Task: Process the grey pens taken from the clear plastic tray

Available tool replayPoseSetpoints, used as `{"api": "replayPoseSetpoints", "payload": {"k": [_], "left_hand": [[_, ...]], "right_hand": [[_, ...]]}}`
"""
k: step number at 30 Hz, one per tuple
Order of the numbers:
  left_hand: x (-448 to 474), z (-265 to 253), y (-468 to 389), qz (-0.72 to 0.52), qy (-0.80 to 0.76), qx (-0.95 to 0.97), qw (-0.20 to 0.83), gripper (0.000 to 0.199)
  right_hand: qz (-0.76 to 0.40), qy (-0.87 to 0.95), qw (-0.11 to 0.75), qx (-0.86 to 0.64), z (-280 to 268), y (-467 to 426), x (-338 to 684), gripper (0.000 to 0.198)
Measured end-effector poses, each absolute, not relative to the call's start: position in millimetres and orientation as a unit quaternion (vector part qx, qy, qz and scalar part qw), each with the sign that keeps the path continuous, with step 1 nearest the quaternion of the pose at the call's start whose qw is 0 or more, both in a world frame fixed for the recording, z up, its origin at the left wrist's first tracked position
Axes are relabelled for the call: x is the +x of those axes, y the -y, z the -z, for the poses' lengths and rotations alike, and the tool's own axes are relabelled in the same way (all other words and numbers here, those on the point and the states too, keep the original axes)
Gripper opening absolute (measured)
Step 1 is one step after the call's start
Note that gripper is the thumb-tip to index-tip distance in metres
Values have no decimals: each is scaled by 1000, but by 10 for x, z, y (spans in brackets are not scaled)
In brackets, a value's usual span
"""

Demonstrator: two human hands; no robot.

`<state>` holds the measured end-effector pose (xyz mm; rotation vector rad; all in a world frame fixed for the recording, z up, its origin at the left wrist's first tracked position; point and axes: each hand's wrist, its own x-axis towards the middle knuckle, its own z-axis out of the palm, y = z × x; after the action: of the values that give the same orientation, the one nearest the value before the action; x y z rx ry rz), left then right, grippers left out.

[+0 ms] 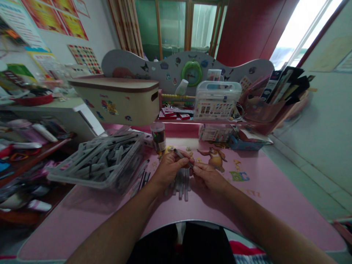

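Observation:
Over the middle of the pink desk, my left hand [169, 167] and my right hand [208, 176] are both closed on one slim pen [180, 154]. Its dark end points up and to the left, out of my left hand. The right fingers pinch its lower end. Beneath the hands lies a bunch of translucent pen barrels [182, 183], side by side, their far ends hidden by my hands. Left of them, several dark thin pens [144, 179] rest on the desk beside a clear plastic bin [110, 179] heaped with grey-white pen parts [106, 156].
A clear jar [158, 136] of dark pieces stands behind my left hand. The shelf at the back carries a cream lidded box [118, 102], a clear carry case [217, 101] and a green clock [191, 73]. At right sits a blue box [246, 143] below a pen holder [264, 110].

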<state>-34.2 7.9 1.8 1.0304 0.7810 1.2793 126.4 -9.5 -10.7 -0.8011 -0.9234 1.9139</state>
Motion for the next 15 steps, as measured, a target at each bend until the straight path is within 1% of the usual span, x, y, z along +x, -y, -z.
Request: {"api": "replayPoseSetpoints", "payload": {"k": [2,4,6,8,10,12,15], "left_hand": [[-352,-48,-72,-552,-328,443,625,21],[-375,-70,-84,-554,-335,435,626,23],[-409,-77,-112,-563,-355,416,620,30],[-446,-74,-141,-563,-366,389,630,42],[-474,-70,-152,-538,-358,373,666,52],[-483,-70,-139,-487,-336,370,716,52],[-467,-71,-93,-410,-300,383,771,44]], "right_hand": [[-777,362,407,-316,116,124,1252,29],[-786,364,390,-311,120,119,1270,26],[-790,363,383,-314,120,75,1307,28],[-779,355,401,-327,117,6,1351,32],[-761,338,438,-339,112,-68,1388,31],[-745,316,470,-352,110,-125,1413,34],[-729,318,473,-379,122,-160,1431,40]]}}
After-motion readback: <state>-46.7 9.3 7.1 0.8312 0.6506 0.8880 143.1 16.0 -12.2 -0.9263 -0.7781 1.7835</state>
